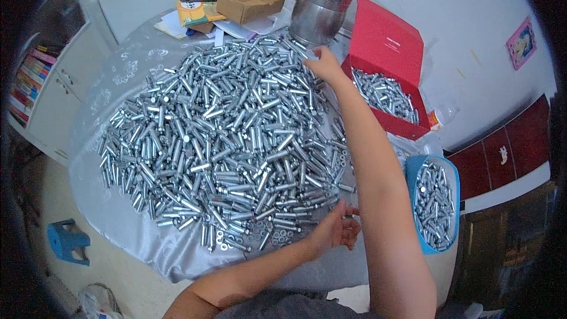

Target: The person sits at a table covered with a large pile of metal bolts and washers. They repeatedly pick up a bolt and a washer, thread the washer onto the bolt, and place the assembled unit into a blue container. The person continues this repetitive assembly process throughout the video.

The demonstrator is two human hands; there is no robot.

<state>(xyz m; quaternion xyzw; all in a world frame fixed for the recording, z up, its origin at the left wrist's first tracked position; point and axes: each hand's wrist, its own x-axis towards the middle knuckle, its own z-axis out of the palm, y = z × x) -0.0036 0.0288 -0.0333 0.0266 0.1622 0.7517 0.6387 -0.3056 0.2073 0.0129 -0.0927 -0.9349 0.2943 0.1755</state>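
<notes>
A large heap of silvery metal expansion bolts covers much of the round table. My right hand reaches to the far right edge of the heap. Its thumb and fingers are drawn together beside the steel pot; what lies between them, if anything, I cannot make out. My left hand is at the near right edge of the heap, its fingers loosely bent and apart, with nothing visible in them. Close to it, small loose washers lie on the tablecloth along the heap's front.
An open red box and a blue tub, both holding bolts, are at the right. Behind the heap are a lidded steel pot and a cardboard tray. A blue stool stands on the floor at left.
</notes>
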